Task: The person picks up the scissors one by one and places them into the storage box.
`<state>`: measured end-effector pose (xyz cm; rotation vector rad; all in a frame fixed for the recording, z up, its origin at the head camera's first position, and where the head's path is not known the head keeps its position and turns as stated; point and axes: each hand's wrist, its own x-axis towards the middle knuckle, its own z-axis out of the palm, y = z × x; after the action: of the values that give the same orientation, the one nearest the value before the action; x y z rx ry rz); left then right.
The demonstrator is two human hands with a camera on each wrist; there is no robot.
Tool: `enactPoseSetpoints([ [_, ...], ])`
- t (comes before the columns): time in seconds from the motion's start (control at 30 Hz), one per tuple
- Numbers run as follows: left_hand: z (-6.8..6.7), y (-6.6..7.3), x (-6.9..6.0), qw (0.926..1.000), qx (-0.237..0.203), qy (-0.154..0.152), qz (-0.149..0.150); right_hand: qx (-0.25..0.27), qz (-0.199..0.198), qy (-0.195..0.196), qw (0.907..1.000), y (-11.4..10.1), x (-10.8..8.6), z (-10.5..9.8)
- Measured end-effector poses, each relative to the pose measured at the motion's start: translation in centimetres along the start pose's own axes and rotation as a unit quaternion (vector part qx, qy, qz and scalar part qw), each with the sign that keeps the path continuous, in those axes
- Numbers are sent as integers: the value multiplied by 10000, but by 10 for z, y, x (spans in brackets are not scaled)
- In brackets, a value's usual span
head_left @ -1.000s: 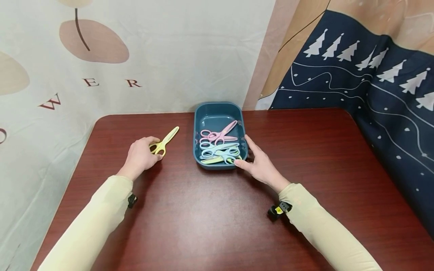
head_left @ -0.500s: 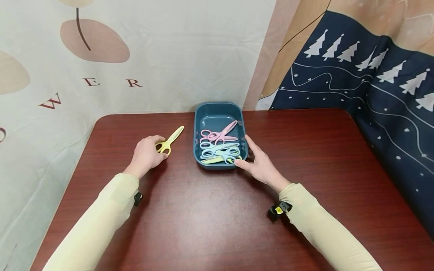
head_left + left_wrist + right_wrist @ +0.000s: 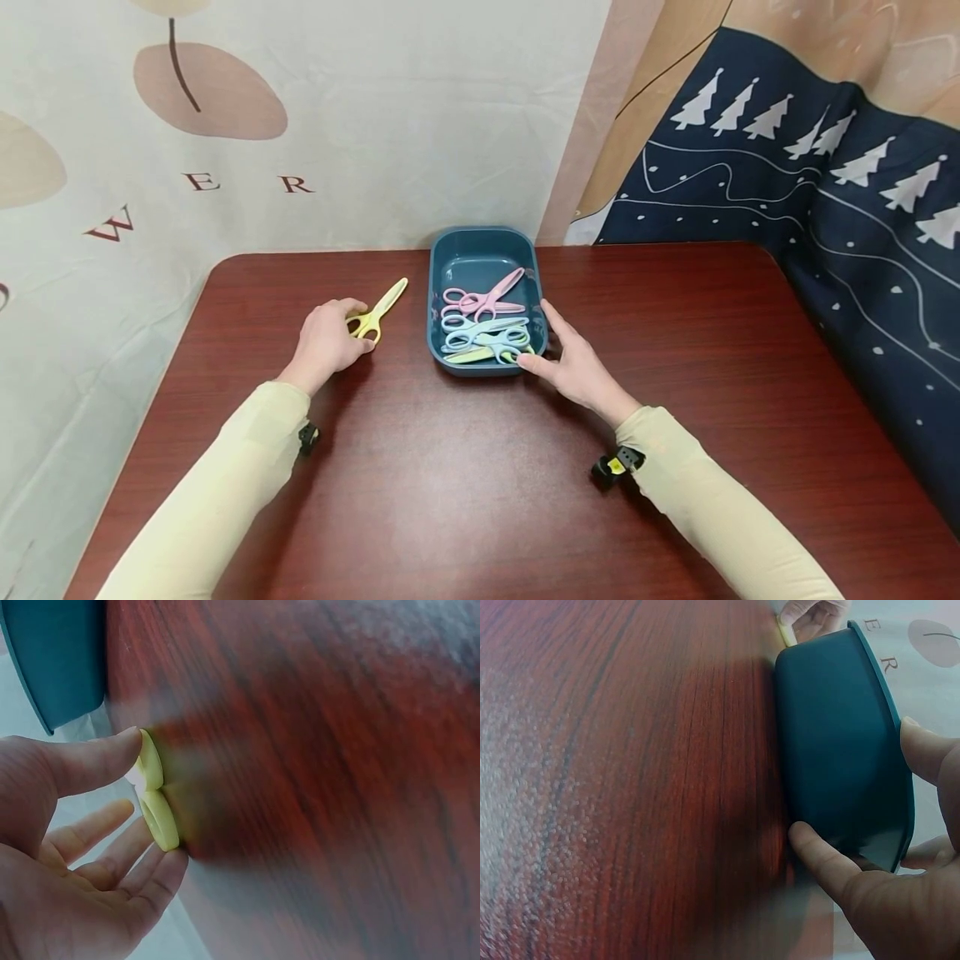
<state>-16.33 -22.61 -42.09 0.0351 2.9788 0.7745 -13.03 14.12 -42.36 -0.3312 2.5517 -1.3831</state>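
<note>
In the head view my left hand pinches the handle loops of a pair of yellow scissors, thumb on one loop and fingers at the other. Their blades point away toward the back of the table, left of the tub. From the left wrist, the yellow handles stand close to the tabletop. My right hand holds the near right corner of a dark blue plastic tub, with the thumb at the rim. Inside lie pink scissors, light blue scissors and light green scissors, partly overlapping.
The tub stands at the back edge of a dark red wood-grain table. A pale printed cloth hangs behind, and a navy cloth with white trees hangs at the right. Each wrist carries a small black camera.
My left hand has slid the yellow scissors slightly right, toward the tub, and has hardly moved in the last half second. The right hand and the tub have stayed in place.
</note>
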Motion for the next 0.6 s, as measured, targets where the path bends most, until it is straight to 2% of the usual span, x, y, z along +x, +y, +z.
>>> enactPoseSetpoints([
  [0.37, -1, -3, 2, 9988, -350, 91, 320, -21, -3, 27, 10000, -2, -1, 0],
  [0.6, 0, -7, 5, 9964, -682, -22, 500, -101, 0, 34, 9999, 0, 0, 0],
])
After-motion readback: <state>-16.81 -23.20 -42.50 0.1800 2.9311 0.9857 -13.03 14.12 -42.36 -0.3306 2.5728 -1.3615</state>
